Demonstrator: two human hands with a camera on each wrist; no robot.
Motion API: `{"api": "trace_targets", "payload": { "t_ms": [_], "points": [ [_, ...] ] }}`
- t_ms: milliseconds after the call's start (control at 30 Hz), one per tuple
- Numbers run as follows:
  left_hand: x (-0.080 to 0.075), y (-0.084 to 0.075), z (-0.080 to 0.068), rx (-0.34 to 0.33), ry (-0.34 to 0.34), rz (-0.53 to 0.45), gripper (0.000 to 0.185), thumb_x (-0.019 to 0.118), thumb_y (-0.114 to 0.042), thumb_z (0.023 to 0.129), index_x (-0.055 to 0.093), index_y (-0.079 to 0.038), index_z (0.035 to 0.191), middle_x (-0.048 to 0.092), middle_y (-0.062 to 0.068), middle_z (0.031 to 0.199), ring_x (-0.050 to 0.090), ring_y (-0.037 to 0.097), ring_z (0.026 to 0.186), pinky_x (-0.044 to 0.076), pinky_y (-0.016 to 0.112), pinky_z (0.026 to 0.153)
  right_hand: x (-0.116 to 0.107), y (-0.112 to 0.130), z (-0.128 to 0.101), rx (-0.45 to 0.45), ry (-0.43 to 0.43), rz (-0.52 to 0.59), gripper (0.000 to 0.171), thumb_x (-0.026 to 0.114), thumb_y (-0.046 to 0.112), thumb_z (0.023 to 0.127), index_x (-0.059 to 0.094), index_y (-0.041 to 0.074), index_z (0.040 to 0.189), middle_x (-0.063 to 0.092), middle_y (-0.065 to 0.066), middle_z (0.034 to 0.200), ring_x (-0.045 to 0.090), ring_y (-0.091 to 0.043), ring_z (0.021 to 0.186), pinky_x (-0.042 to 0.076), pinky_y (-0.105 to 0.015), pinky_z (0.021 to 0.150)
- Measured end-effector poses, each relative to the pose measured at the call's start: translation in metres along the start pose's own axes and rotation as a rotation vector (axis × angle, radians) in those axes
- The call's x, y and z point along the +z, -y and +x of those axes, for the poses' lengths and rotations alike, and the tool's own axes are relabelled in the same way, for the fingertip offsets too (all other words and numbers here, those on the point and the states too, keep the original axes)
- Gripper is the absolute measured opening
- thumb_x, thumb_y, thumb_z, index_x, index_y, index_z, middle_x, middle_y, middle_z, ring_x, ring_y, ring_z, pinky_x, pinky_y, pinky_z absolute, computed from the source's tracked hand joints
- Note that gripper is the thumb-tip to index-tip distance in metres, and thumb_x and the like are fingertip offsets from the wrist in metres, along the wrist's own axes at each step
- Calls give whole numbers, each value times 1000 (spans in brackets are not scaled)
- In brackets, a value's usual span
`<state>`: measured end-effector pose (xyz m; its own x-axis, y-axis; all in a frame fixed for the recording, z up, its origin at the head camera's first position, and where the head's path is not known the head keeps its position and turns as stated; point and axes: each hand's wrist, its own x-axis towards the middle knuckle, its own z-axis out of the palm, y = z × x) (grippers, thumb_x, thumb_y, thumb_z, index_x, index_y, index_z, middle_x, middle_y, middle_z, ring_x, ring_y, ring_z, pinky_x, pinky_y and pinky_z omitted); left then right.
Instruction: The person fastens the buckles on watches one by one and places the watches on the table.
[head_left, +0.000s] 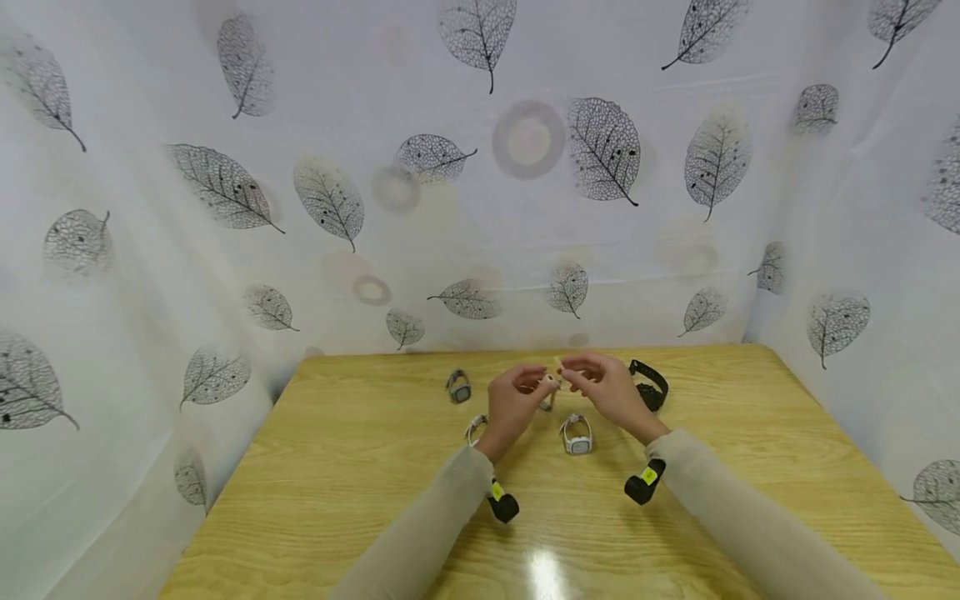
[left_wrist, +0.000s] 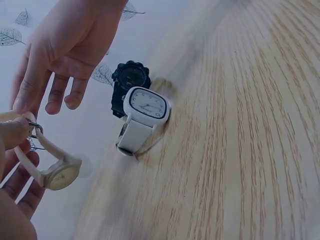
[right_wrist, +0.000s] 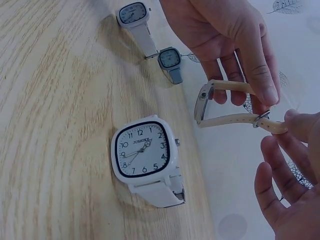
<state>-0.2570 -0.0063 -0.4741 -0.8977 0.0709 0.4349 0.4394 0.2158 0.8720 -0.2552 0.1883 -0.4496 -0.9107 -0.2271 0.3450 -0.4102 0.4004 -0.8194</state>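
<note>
We see a small grey-faced watch (head_left: 458,388) left of centre on the light wooden bench (head_left: 360,467), then a white watch (head_left: 474,428) half hidden by the left wrist. Our left hand (head_left: 516,402) and right hand (head_left: 604,388) meet above mid-bench, both pinching a cream rubber-strap wristwatch (head_left: 550,392) held in the air between them. In the left wrist view its round case (left_wrist: 61,175) hangs low, strap ends pinched up at the left edge. In the right wrist view the strap's long axis runs left to right, case at left, metal buckle (right_wrist: 261,119) at right. The left hand's fingers (right_wrist: 260,75) curl over the upper strap; the right hand's fingers (right_wrist: 300,125) pinch the tail by the buckle. Both hands are equally near.

Directly below lies a white square-faced watch (head_left: 577,435), apart from the hands. A black sports watch (head_left: 649,385) sits just right of the right hand. The bench's front half has open room; the far edge meets the leaf-print curtain (head_left: 480,167).
</note>
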Motion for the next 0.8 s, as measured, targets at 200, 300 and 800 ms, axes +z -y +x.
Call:
{"api": "trace_targets", "payload": {
  "t_ms": [200,300,800],
  "points": [
    [1,3,1,-32,-53,-60,22,85,-17,87,77,-12,107,78,3,95,74,13,85,61,26,76,-1,1,-1,-91,-36,-154,21,69,27,101,78,17,118,76,-2,109,70,-19,82,59,-34,67],
    [1,3,1,-29,-59,-62,23,86,-16,86,77,-9,107,78,3,96,75,14,84,61,26,76,-1,2,-1,-136,-42,-211,18,69,22,101,79,16,115,76,-3,111,71,-18,84,59,-34,72],
    [-2,3,0,-19,-52,-59,23,86,-14,85,77,-10,105,77,10,101,74,15,84,61,26,74,0,-2,1,-261,-17,-298,14,73,7,96,80,11,108,76,-6,105,71,-18,83,60,-33,70]
  ]
}}
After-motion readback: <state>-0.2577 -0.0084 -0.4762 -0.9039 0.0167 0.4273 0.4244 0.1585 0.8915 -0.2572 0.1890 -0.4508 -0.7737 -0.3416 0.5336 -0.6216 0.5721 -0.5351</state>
